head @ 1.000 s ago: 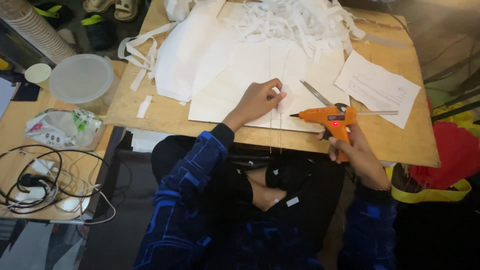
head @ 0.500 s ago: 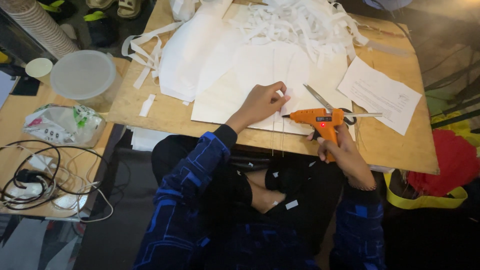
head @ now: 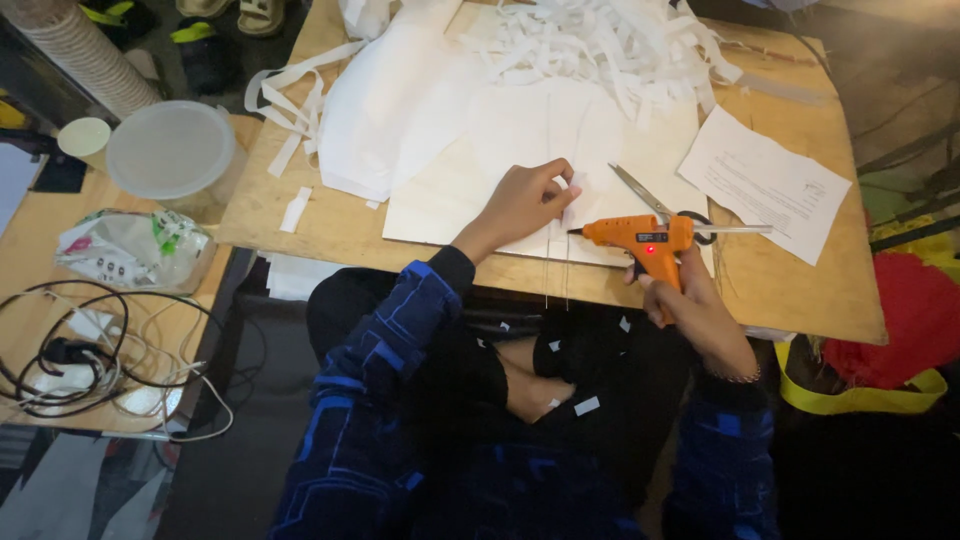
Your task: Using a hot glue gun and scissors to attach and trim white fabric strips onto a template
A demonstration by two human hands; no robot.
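My right hand (head: 694,305) grips an orange hot glue gun (head: 640,238) by its handle, nozzle pointing left over a white sheet (head: 520,150) on the wooden board (head: 780,280). My left hand (head: 530,198) rests on that sheet and pinches a small white paper strip just left of the nozzle. Two thin wires or sticks run from under my left hand over the board's near edge. Scissors (head: 650,200) lie just behind the glue gun.
A heap of white paper strips (head: 600,40) covers the far side of the board, with a printed sheet (head: 765,183) to the right. On the left table stand a lidded plastic tub (head: 172,150), a crumpled bag (head: 130,250) and tangled cables (head: 90,350).
The glue gun has moved left, bringing its nozzle close to my left hand's fingertips. My left hand has stayed on the sheet.
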